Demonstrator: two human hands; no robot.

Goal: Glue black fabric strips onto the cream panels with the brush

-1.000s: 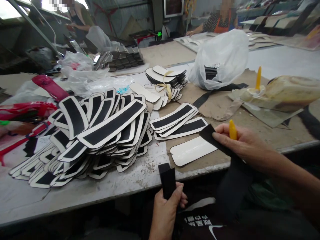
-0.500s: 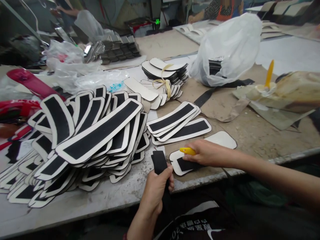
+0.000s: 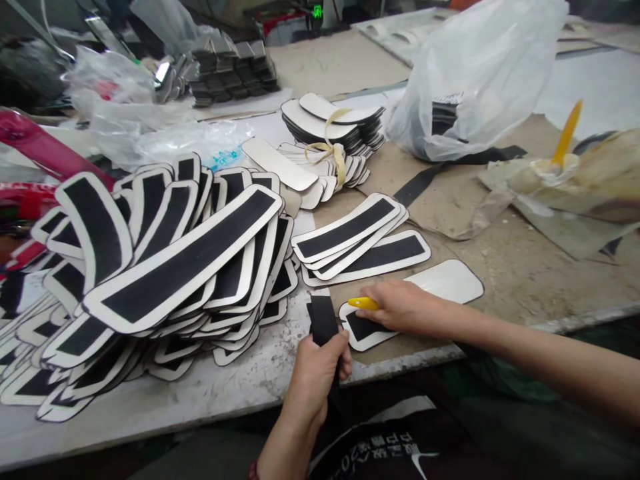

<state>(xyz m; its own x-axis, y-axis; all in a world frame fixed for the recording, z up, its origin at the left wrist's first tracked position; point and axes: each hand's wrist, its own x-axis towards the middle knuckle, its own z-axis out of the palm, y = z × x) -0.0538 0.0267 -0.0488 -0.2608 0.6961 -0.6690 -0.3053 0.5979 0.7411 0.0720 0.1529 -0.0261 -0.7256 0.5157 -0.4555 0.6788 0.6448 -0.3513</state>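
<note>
My left hand (image 3: pixel 317 370) is closed around black fabric strips (image 3: pixel 324 317), their top ends standing above the fist at the table's front edge. In my right hand (image 3: pixel 400 305) is a yellow plastic spreader (image 3: pixel 363 303); its working end is hidden under the fingers. That hand rests on a white, dark-edged curved piece (image 3: pixel 361 342), over a black strip (image 3: pixel 361 327) lying on its left part. The piece's bare white right end (image 3: pixel 453 280) shows beyond the wrist. Just behind lie a few similar pieces (image 3: pixel 350 230) with black strips on them.
A big heap of strip-covered pieces (image 3: pixel 187 257) fills the left side. Behind stand plain white pieces (image 3: pixel 280 163), a tied stack (image 3: pixel 325 120) and a plastic bag (image 3: pixel 475 80). Another yellow stick (image 3: pixel 569 133) stands in a plastic-wrapped container (image 3: pixel 555 173) at right.
The view has tilted down and come slightly closer. My right hand and the yellow spreader have moved a little left along the white piece. My left hand keeps its grip on the black strips.
</note>
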